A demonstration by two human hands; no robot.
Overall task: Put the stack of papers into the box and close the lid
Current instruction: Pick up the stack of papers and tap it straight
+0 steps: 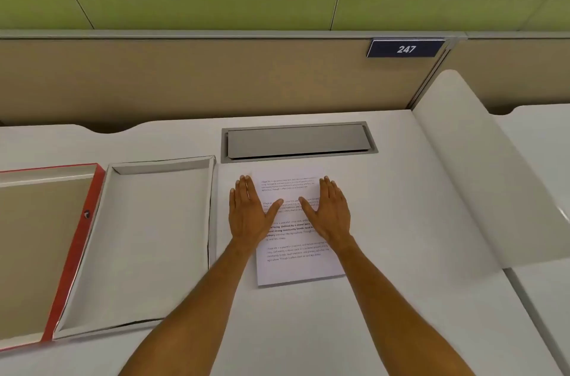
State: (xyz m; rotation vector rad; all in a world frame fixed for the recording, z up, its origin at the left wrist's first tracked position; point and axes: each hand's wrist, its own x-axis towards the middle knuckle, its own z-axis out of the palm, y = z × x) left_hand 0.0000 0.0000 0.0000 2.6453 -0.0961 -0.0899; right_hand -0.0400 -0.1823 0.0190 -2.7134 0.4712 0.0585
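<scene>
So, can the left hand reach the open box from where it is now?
Probably yes. The left hand lies flat on the papers, right beside the open box, and nothing stands between them.

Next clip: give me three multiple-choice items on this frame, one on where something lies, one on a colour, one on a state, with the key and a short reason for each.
1. Where is the box relative to the papers?
A. to their left
B. to their right
C. on top of them

2. What colour is the lid rim?
A. blue
B. red
C. green

3. What is the state of the box?
A. closed
B. open and filled
C. open and empty

Key: 1 A, the box lies left of the papers on the desk. 2 B, the lid beside the box has a red edge. 3 C, its bare white floor shows, and the left hand and right hand lie flat on the papers, outside it.
</scene>
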